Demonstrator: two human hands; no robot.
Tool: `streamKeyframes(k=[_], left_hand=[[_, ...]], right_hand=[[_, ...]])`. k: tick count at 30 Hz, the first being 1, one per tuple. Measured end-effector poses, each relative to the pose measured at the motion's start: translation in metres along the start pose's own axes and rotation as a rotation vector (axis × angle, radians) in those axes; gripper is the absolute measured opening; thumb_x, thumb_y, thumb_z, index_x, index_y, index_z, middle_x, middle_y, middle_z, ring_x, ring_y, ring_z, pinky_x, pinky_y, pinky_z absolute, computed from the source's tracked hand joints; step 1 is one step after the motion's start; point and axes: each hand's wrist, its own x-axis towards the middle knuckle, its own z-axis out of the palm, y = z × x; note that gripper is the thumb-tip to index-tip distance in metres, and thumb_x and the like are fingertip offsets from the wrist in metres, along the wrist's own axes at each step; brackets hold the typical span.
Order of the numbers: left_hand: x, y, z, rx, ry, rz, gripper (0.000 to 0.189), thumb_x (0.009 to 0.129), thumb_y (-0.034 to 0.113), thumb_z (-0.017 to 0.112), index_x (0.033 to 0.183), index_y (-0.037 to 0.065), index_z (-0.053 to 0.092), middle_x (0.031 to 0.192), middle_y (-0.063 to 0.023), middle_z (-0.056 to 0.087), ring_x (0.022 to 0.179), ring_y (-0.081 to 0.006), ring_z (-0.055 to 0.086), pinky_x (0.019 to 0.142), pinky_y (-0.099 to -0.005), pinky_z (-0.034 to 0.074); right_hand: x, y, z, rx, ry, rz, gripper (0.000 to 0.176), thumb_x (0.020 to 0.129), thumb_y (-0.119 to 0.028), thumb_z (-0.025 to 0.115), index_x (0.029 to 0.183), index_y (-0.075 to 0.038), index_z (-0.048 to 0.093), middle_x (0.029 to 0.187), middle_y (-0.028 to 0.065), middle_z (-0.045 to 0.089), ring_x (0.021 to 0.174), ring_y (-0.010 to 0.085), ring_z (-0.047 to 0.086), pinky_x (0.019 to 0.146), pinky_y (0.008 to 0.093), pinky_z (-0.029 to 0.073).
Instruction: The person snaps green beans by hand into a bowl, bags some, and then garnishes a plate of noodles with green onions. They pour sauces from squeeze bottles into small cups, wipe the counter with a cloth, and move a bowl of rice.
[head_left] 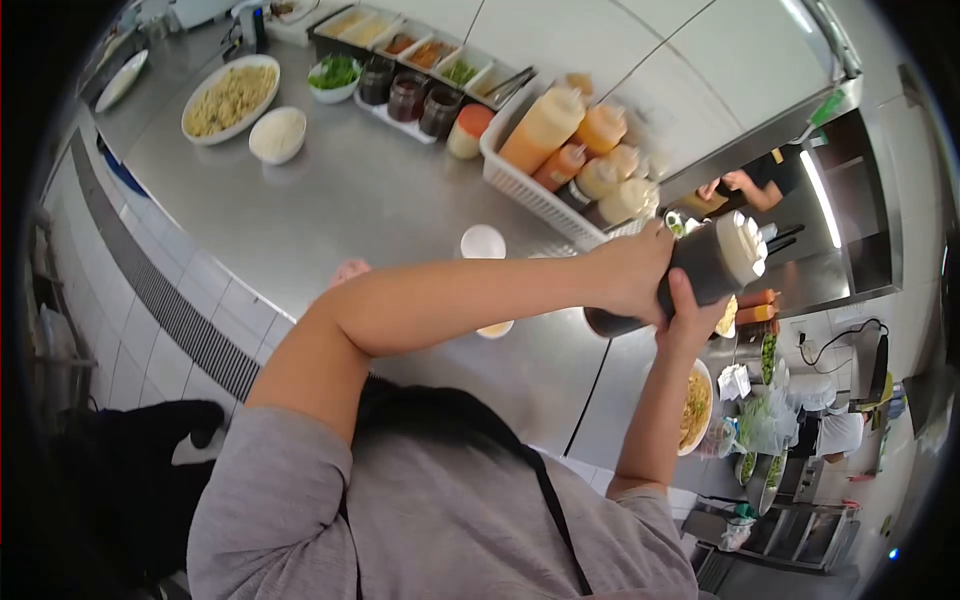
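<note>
Both my hands are around a squeeze bottle of dark sauce (pixel 703 264) with a white cap, tilted so the cap points up and right. My left hand (pixel 632 272) reaches across from the left, its fingers closed on the near side of the bottle. Lower down, my right hand (pixel 690 318) grips it too, thumb pressed along its side. The rim of a dark round thing (pixel 612 323) shows under my left wrist. Near my left forearm stand a small white bowl (pixel 483 241) and a second small bowl (pixel 495 329), partly hidden by the arm.
A white basket (pixel 535 205) of sauce bottles stands against the wall, beside seasoning trays (pixel 400 45) and dark jars (pixel 405 97). Noodle plates (pixel 190 125) and a white bowl (pixel 277 135) sit on the steel counter (pixel 330 210). Another person's hands (pixel 735 183) show beyond an opening.
</note>
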Motion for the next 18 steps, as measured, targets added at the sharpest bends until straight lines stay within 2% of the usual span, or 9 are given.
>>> streamKeyframes(k=[2,4,5,7,9,10,13,15,18], left_hand=[[-0.023,-0.017,-0.003,0.043,-0.325,0.082,0.085,0.047,0.028,0.079,0.114,-0.009,0.041,0.105,-0.0236,0.047,0.099,-0.0355,0.053,0.083,-0.0391,0.044],[-0.037,-0.066,-0.012,0.133,-0.379,0.111,0.085,0.048,0.026,0.079,0.116,-0.008,0.042,0.109,-0.0213,0.047,0.103,-0.0332,0.049,0.089,-0.0379,0.04],[-0.043,-0.096,-0.021,0.182,-0.364,0.017,0.083,0.049,0.026,0.079,0.116,-0.006,0.044,0.112,-0.0199,0.047,0.105,-0.0311,0.047,0.091,-0.0367,0.039],[-0.064,-0.149,-0.038,0.544,-0.326,-0.168,0.09,0.046,0.029,0.081,0.121,-0.002,0.041,0.115,-0.02,0.046,0.109,-0.0331,0.042,0.091,-0.039,0.039],[-0.089,-0.174,-0.034,0.558,-0.236,-0.369,0.09,0.046,0.031,0.081,0.121,0.0,0.041,0.115,-0.0186,0.046,0.109,-0.0335,0.043,0.09,-0.0404,0.039],[-0.093,-0.179,-0.029,0.562,-0.238,-0.365,0.09,0.046,0.031,0.081,0.121,0.0,0.041,0.115,-0.0186,0.046,0.109,-0.0335,0.043,0.09,-0.0404,0.039],[-0.107,-0.189,-0.014,0.602,-0.056,-0.385,0.082,0.048,0.033,0.079,0.117,0.002,0.045,0.112,-0.0163,0.048,0.106,-0.0326,0.045,0.089,-0.041,0.04],[-0.109,-0.197,-0.009,0.52,0.032,-0.341,0.071,0.051,0.033,0.078,0.11,0.005,0.051,0.107,-0.0139,0.05,0.103,-0.0318,0.047,0.085,-0.0415,0.04],[-0.112,-0.163,-0.016,0.506,0.112,-0.288,0.066,0.05,0.032,0.078,0.104,0.004,0.053,0.104,-0.0121,0.05,0.103,-0.0295,0.047,0.082,-0.0415,0.041]], right_hand=[[-0.033,0.019,-0.023,-0.05,-0.04,0.04,0.073,0.059,-0.011,0.077,0.121,0.0,0.039,0.109,0.0111,0.053,0.099,0.0217,0.053,0.087,0.0336,0.042],[-0.057,0.024,-0.039,-0.316,-0.199,0.061,0.073,0.058,-0.011,0.078,0.119,0.001,0.04,0.105,0.0099,0.054,0.095,0.02,0.054,0.085,0.0324,0.043],[-0.064,0.027,-0.042,-0.376,-0.214,0.082,0.077,0.054,-0.014,0.08,0.119,0.0,0.041,0.103,0.0107,0.056,0.094,0.0207,0.056,0.084,0.0328,0.044],[-0.074,0.027,-0.044,-0.441,-0.211,0.108,0.081,0.051,-0.017,0.083,0.119,0.0,0.041,0.102,0.0115,0.058,0.092,0.0214,0.058,0.083,0.0332,0.045],[-0.07,0.025,-0.038,-0.594,-0.425,0.116,0.084,0.051,-0.021,0.083,0.121,-0.001,0.039,0.104,0.0145,0.059,0.094,0.0243,0.059,0.082,0.0349,0.046],[-0.067,0.031,-0.035,-0.592,-0.419,0.115,0.084,0.051,-0.021,0.083,0.121,-0.001,0.039,0.104,0.0145,0.059,0.094,0.0243,0.059,0.082,0.0349,0.046],[-0.059,0.044,-0.019,-0.69,-0.63,0.151,0.085,0.053,-0.023,0.08,0.124,-0.003,0.037,0.107,0.0192,0.057,0.099,0.0318,0.058,0.084,0.0393,0.045],[-0.052,0.052,-0.005,-0.767,-0.702,0.128,0.084,0.054,-0.024,0.079,0.124,-0.003,0.037,0.109,0.0199,0.055,0.1,0.0322,0.057,0.085,0.0395,0.045],[-0.044,0.056,0.011,-0.883,-0.817,0.105,0.084,0.054,-0.025,0.076,0.125,-0.004,0.036,0.11,0.0209,0.053,0.1,0.0337,0.055,0.086,0.0397,0.044]])
